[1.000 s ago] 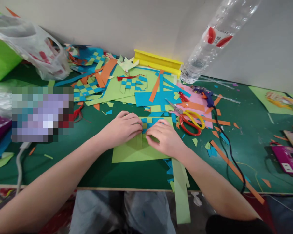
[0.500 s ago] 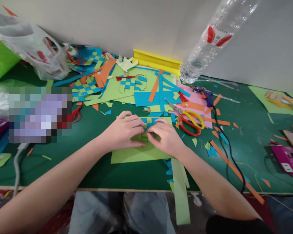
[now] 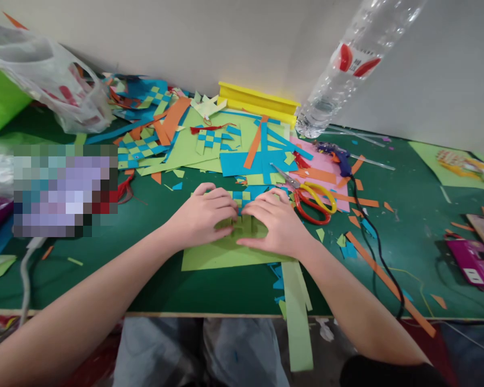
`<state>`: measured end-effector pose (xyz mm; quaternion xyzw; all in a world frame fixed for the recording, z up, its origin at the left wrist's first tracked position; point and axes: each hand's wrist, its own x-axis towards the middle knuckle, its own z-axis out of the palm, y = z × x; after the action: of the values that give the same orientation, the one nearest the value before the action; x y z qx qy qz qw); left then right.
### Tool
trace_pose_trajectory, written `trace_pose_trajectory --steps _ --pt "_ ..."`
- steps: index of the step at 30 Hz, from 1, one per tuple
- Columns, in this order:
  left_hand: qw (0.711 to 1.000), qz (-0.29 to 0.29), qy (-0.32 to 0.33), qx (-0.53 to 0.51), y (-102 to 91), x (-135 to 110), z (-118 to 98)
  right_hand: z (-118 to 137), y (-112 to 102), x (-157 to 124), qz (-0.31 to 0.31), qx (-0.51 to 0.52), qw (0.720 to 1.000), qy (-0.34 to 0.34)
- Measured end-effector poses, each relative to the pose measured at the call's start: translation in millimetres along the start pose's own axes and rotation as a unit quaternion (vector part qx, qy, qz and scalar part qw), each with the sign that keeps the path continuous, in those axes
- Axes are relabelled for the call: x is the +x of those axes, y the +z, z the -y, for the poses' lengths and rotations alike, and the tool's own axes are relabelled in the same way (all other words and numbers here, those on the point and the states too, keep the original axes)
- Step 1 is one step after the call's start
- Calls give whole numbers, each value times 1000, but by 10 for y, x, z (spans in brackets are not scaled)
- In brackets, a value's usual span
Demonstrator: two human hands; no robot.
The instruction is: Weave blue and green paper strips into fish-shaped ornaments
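A small blue and light-green paper weave (image 3: 237,200) lies under my fingertips, its far part showing between my hands. Green strips run from it toward me, over a light-green sheet (image 3: 213,258) on the table. My left hand (image 3: 204,217) curls over the weave's left side, its bent fingers closed down on the paper and partly hiding it. On the other side is my right hand (image 3: 276,223), open, its fingertips touching the weave's right edge and its thumb stretched away from them. How the strips pass under my fingers is hidden.
Scissors (image 3: 312,201) with red and yellow handles lie just beyond my right hand. A glue gun (image 3: 342,161) trails a black cord. Behind are paper scraps, a yellow holder (image 3: 258,105) and a plastic bottle (image 3: 334,86). A light-green strip (image 3: 298,328) hangs over the front edge.
My right hand's thumb and fingers have spread apart, and that hand has shifted slightly right. More of the weave shows between my hands. My left hand has barely moved.
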<state>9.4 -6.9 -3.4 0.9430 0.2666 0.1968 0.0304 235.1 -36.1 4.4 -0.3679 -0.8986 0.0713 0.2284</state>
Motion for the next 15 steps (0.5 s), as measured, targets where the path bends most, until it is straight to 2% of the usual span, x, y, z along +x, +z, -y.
trace_pose_trajectory --steps 5,11,15 --pt "1000 -7 -13 -2 11 5 -14 -30 86 12 24 -10 1000 -2" --pt "999 -7 -43 -16 27 15 -23 -11 164 51 -5 -20 1000 17" --pt "996 -2 -71 -45 18 10 -14 -13 167 82 -1 -21 999 37"
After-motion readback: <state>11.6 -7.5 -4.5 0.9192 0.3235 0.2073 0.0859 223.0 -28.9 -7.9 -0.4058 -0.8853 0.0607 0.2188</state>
